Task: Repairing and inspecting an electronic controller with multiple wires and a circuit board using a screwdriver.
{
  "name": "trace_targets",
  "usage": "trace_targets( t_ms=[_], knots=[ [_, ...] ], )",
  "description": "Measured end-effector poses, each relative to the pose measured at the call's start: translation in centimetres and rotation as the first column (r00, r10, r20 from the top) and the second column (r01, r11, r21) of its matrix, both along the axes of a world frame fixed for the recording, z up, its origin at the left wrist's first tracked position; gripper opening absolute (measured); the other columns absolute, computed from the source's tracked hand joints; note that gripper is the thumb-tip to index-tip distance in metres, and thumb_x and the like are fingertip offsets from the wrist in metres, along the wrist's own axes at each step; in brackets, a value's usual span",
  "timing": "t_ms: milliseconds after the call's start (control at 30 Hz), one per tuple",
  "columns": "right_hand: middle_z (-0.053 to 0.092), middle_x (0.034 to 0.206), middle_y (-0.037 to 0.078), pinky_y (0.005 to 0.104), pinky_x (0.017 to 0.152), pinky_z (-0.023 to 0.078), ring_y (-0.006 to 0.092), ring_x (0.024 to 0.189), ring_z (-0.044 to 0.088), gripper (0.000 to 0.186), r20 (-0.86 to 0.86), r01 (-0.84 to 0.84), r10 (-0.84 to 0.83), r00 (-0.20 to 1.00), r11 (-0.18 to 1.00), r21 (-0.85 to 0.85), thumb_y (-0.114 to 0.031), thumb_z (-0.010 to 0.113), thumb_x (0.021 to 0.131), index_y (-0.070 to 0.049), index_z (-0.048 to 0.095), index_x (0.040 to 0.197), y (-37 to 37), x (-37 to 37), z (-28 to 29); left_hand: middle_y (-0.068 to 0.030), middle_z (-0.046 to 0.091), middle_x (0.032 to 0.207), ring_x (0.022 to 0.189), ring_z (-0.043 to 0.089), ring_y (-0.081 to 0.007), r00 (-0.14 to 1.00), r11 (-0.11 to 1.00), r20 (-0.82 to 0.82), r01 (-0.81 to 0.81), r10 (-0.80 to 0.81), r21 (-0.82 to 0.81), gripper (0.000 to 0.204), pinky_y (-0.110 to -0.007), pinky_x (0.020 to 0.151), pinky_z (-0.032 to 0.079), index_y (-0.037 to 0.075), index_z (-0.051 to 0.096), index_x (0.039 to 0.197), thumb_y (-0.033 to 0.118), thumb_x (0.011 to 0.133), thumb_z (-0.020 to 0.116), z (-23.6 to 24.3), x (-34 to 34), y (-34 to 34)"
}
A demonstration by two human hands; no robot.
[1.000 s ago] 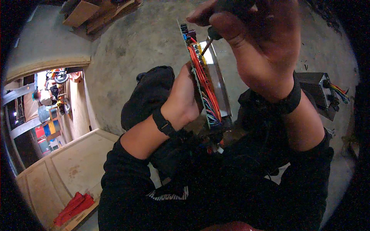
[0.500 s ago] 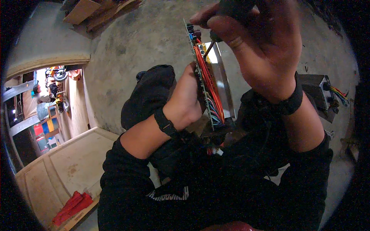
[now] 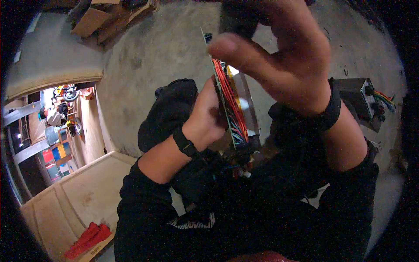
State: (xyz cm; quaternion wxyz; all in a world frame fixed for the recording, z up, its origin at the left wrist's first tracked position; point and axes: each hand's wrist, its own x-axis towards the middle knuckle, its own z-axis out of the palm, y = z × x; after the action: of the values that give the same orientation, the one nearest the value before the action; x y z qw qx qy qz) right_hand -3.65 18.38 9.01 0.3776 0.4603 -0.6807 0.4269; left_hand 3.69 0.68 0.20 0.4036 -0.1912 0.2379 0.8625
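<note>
My left hand (image 3: 204, 111) is closed on a circuit board (image 3: 220, 94), gripping it from the left and below. The board stands nearly on edge above my lap. A thick bundle of orange and red wires (image 3: 228, 89) runs along it, with bluish wires at its lower end. Beside the wires is a bright metal plate (image 3: 248, 98). Above the board's far end, my right hand (image 3: 290, 56) is curled round the dark handle of a screwdriver (image 3: 238, 22), its thumb stretched out over the board. The thumb and board hide the screwdriver's shaft and tip.
On the floor at the right sits a grey metal box (image 3: 355, 94) with coloured wires (image 3: 384, 101). Cardboard pieces (image 3: 91, 21) lie at the far left. A red cloth (image 3: 89, 240) rests on a pale wooden panel (image 3: 78, 196). Beyond a doorway stands a motorcycle (image 3: 70, 92).
The board has shifted slightly left and down with my left hand. My right hand has also moved left, its thumb now over the board's upper part. The screwdriver shaft, visible earlier, is hidden.
</note>
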Motion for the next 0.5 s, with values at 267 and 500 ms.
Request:
trace_targets(
  t_ms=[267,500],
  knots=[
    [0.054,0.116,0.016,0.0363,0.083,0.05,0.0261,0.099,0.057,0.045,0.253,-0.065,0.072,0.965,0.997,-0.038,-0.022,0.07,0.086,-0.002,0.059,0.125,-0.5,0.8,-0.4,-0.005,0.069,0.106,0.096,0.066,-0.0195,0.996,0.996,-0.001,-0.087,0.087,-0.032,0.04,-0.035,0.083,0.054,0.009,0.059,0.12,0.039,0.098,0.048,-1.0,0.7,-0.3],
    [0.054,0.112,0.013,0.0369,0.083,0.051,0.0249,0.098,0.057,0.041,0.049,-0.133,0.138,0.989,0.987,-0.09,-0.011,0.07,0.085,-0.006,0.061,0.124,-1.2,0.6,-0.5,-0.004,0.069,0.104,0.093,0.066,-0.0187,1.0,0.997,-0.018,-0.015,0.014,-0.076,0.037,-0.035,0.081,0.054,0.01,0.06,0.118,0.037,0.098,0.046,-0.1,0.9,-0.3]
  ],
)
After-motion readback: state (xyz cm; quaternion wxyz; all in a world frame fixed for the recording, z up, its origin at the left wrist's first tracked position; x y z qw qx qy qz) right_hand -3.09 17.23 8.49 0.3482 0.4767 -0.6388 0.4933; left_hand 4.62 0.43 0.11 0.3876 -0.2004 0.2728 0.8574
